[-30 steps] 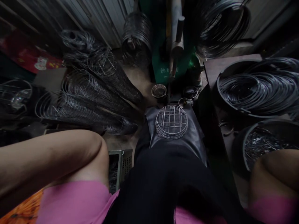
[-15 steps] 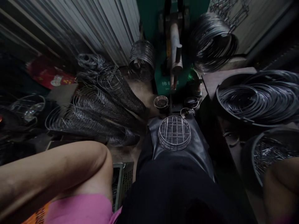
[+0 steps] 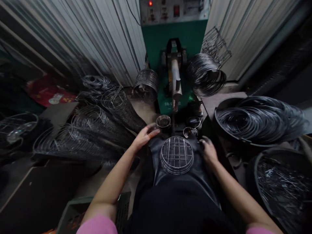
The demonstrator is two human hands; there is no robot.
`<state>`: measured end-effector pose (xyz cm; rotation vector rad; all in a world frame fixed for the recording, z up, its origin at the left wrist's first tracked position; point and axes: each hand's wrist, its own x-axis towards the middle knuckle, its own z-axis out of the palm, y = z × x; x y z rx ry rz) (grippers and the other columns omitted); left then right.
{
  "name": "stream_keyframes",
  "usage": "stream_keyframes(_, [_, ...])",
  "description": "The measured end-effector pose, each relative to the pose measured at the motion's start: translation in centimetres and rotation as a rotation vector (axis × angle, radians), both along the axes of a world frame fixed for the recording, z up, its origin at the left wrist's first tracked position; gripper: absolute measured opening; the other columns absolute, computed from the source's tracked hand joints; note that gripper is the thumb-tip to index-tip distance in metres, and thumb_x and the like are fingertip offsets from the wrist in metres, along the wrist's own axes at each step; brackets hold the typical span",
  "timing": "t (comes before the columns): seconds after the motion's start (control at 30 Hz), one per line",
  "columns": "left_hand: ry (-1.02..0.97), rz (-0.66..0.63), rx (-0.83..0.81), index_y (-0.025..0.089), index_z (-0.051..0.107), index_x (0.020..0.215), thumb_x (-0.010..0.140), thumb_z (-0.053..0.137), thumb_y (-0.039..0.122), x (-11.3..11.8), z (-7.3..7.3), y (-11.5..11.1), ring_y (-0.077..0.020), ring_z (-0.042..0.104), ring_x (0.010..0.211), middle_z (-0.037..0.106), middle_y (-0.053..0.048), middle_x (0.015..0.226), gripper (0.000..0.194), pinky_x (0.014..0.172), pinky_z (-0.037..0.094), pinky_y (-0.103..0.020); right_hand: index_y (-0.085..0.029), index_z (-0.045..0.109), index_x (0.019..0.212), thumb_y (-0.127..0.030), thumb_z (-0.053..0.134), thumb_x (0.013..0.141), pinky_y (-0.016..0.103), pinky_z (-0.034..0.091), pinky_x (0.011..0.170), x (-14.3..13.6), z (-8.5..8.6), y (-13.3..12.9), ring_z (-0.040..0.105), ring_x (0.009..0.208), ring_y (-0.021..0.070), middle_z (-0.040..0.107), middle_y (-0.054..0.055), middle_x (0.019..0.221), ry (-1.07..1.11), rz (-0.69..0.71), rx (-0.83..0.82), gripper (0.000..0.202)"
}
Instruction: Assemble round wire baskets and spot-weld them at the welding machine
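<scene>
The green machine (image 3: pixel 151 44) stands upright, its metal arm (image 3: pixel 175 76) jutting forward. Long wire coils (image 3: pixel 97 125) lie in rows to the machine's left; to its right sits a wide tub (image 3: pixel 243 140) heaped with wire rings. In front of the machine, a dark sheet (image 3: pixel 201 164) covers the person's lap, and on it lie the round wire grids (image 3: pixel 179 152) — seemingly several, though I can't count them. They would probably handle best lifted singly by the rim and held level, so crossed wires don't snag. The left hand (image 3: pixel 145 136), before the machine's left side, is spread and grasps nothing; the right hand (image 3: pixel 208 149), before its right side, has bent fingers — I can't tell whether they hold anything. Both should keep clear of the arm's tip. At the machine's foot sit small round cups (image 3: pixel 163 127), best not knocked.
</scene>
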<state>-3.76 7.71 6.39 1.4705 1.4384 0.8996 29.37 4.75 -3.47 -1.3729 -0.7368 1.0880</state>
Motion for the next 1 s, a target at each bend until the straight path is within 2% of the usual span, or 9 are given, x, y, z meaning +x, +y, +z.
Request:
stream_keyframes(0.13, [0.027, -0.292, -0.39, 0.019, 0.064, 0.106, 0.066, 0.064, 0.057, 4.5, -2.7, 3.4, -0.0235, 0.058, 0.103, 0.066, -0.005, 0.108, 0.056, 0.089, 0.045, -0.03, -0.021, 0.06, 0.091, -0.034, 0.062, 0.07, 0.042, 0.041, 0.095, -1.8, -3.9, -1.5, 0.057, 0.096, 0.0219, 0.064, 0.004, 0.093, -0.195, 0.059, -0.01, 0.025])
stream_keyframes(0.27, [0.069, -0.618, -0.659, 0.018, 0.068, 0.093, 0.061, 0.063, 0.066, 8.8, -4.6, 7.3, -0.023, 0.065, 0.082, 0.07, -0.004, 0.088, 0.057, 0.074, 0.05, -0.032, -0.022, 0.055, 0.081, -0.021, 0.062, 0.071, 0.032, 0.054, 0.069, 0.4, -4.6, -0.5, 0.06, 0.065, 0.0141, 0.06, -0.003, 0.068, 0.294, -0.078, -0.098, 0.013])
stream_keyframes(0.33, [0.168, -0.707, -0.822, 0.019, 0.068, 0.087, 0.057, 0.065, 0.067, 10.3, -5.4, 8.8, -0.023, 0.065, 0.074, 0.07, -0.005, 0.078, 0.057, 0.066, 0.051, -0.033, -0.021, 0.052, 0.077, -0.012, 0.06, 0.07, 0.024, 0.053, 0.054, 2.0, -4.3, 0.1, 0.058, 0.056, 0.0114, 0.058, -0.003, 0.062, 0.534, -0.111, -0.193, 0.014])
stream_keyframes(0.43, [0.23, -0.822, -0.963, 0.02, 0.067, 0.08, 0.054, 0.068, 0.065, 11.3, -6.2, 10.0, -0.0227, 0.064, 0.066, 0.069, -0.005, 0.07, 0.053, 0.057, 0.051, -0.033, -0.02, 0.05, 0.072, -0.007, 0.058, 0.071, 0.019, 0.05, 0.044, 3.6, -3.9, 0.5, 0.058, 0.052, 0.0106, 0.057, -0.002, 0.06, 0.684, -0.085, -0.269, 0.015])
stream_keyframes(0.53, [0.208, -0.876, -0.926, 0.02, 0.066, 0.08, 0.053, 0.071, 0.059, 10.8, -6.1, 9.9, -0.0214, 0.063, 0.065, 0.068, -0.004, 0.072, 0.047, 0.052, 0.05, -0.031, -0.02, 0.049, 0.069, -0.007, 0.059, 0.071, 0.02, 0.053, 0.046, 3.8, -3.3, 0.4, 0.058, 0.053, 0.0107, 0.057, -0.002, 0.06, 0.761, -0.042, -0.288, 0.016])
stream_keyframes(0.63, [0.215, -0.842, -0.83, 0.02, 0.063, 0.093, 0.051, 0.076, 0.048, 9.5, -4.8, 8.9, -0.0217, 0.064, 0.075, 0.068, -0.004, 0.085, 0.052, 0.055, 0.05, -0.029, -0.019, 0.05, 0.067, -0.009, 0.06, 0.07, 0.026, 0.056, 0.053, 3.1, -2.3, 0.5, 0.059, 0.055, 0.0118, 0.058, -0.002, 0.06, 0.808, -0.033, -0.319, 0.015])
stream_keyframes(0.8, [0.027, -0.708, -0.546, 0.019, 0.049, 0.117, 0.043, 0.082, 0.028, 6.5, -1.8, 5.4, -0.0235, 0.054, 0.112, 0.057, -0.01, 0.12, 0.081, 0.085, 0.047, -0.032, -0.019, 0.053, 0.07, -0.011, 0.059, 0.069, 0.026, 0.054, 0.05, 1.9, -0.4, 0.5, 0.061, 0.059, 0.0132, 0.061, -0.001, 0.062, 0.835, -0.075, -0.294, 0.009])
stream_keyframes(0.9, [0.091, -0.698, -0.33, 0.016, 0.052, 0.111, 0.043, 0.083, 0.029, 4.8, 0.0, 2.7, -0.0243, 0.053, 0.112, 0.059, -0.011, 0.115, 0.075, 0.093, 0.042, -0.035, -0.018, 0.053, 0.069, -0.011, 0.06, 0.067, 0.025, 0.053, 0.052, 1.5, 0.6, 0.1, 0.06, 0.059, 0.0127, 0.06, -0.001, 0.061, 0.863, -0.064, -0.245, 0.01])
stream_keyframes(1.0, [0.223, -0.684, -0.182, 0.016, 0.055, 0.108, 0.045, 0.082, 0.038, 3.4, 1.4, 0.2, -0.024, 0.058, 0.1, 0.062, -0.008, 0.104, 0.072, 0.088, 0.045, -0.036, -0.018, 0.052, 0.067, -0.012, 0.06, 0.066, 0.025, 0.053, 0.053, 1.2, 1.5, -0.4, 0.059, 0.058, 0.0122, 0.059, -0.001, 0.06, 0.888, -0.054, -0.215, 0.01])
